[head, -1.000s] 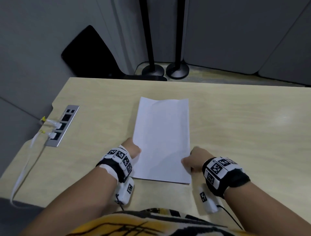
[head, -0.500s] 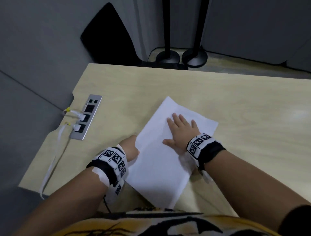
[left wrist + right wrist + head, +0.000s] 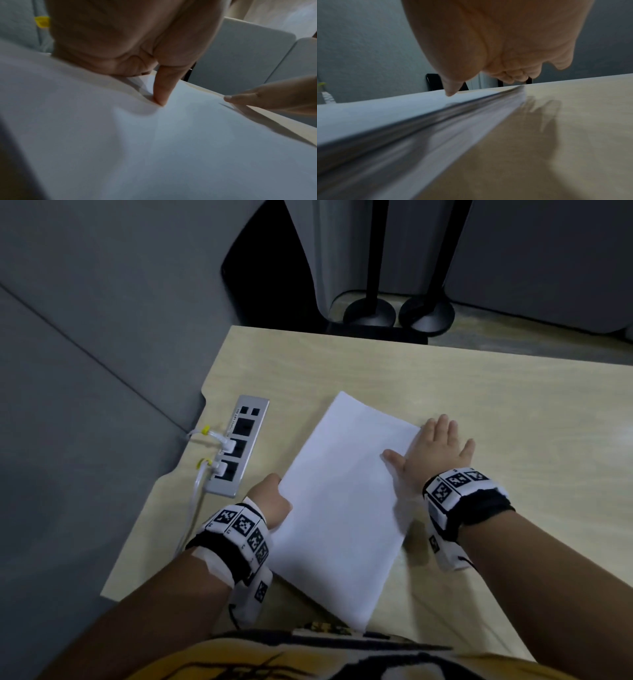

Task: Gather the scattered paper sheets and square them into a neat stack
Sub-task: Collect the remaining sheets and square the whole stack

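The paper stack (image 3: 342, 501) is lying angled on the tabletop (image 3: 496, 405); the left hand (image 3: 270, 501) is pinching its left edge as an anchor; the right hand (image 3: 435, 453), grip released and flat, is nudging the right edge flush.

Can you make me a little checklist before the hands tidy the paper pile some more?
1. Left hand grips the paper stack at its left edge: ok.
2. Right hand flat at the right edge, thumb on top: ok.
3. Sheet edges flush: not ok, the right wrist view shows them stepped.
4. Stack fully on the table: not ok, near corner overhangs.
5. Stray sheets elsewhere: none seen.
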`<state>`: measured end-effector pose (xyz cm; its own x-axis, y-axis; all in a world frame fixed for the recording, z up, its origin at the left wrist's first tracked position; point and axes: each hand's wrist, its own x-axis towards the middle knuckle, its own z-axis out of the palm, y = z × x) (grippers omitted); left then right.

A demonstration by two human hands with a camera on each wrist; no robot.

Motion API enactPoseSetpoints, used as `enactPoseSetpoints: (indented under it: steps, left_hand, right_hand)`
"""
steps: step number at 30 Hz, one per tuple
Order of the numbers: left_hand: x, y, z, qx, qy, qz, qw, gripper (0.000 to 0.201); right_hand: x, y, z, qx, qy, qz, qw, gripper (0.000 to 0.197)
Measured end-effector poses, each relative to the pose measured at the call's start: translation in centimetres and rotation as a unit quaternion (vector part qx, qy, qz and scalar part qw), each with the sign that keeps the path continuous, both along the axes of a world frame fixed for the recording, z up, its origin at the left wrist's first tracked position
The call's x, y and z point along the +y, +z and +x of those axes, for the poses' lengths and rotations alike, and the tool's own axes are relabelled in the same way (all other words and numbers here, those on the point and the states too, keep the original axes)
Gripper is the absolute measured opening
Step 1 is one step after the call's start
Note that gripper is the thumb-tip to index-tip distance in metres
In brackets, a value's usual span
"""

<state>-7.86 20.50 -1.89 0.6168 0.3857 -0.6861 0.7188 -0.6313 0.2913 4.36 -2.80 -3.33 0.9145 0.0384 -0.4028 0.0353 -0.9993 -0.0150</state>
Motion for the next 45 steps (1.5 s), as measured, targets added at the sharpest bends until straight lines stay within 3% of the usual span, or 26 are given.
enactPoseSetpoints:
  steps: [5,10,16,22,31,45]
  left_hand:
    - [2.1,-0.2,0.2,0.004,0.048,0.010,0.999,0.037]
    - [2.2,-0.6,0.3,-0.003,0.066,0.020,0.998,0.036]
    - [1.1,-0.6,0.3,0.003,0.061,0.077,0.995,0.045]
    - [0.8,-0.5,0.0,0.005,0.015,0.145,0.989,0.048]
    - [0.9,0.0,0.9,0.011,0.075,0.096,0.993,0.055]
    - [0.4,1.1,0.6,0.019,0.089,0.062,0.994,0.067]
  right_hand:
    - [3.0,0.4,-2.1,-0.059,-0.107,0.124,0.985,0.094]
    - [5.4,0.9,-3.0,0.040,-0.143,0.158,0.976,0.067]
    - [5.9,1.3,-2.7,0.082,-0.133,0.164,0.974,0.041]
    - [5.6,1.7,-3.2,0.092,-0.160,0.148,0.972,0.038]
    - [5.8,2.1,-3.9,0.122,-0.152,0.166,0.967,0.045]
    - [4.6,3.6,-5.6,0.153,-0.095,0.168,0.969,0.043]
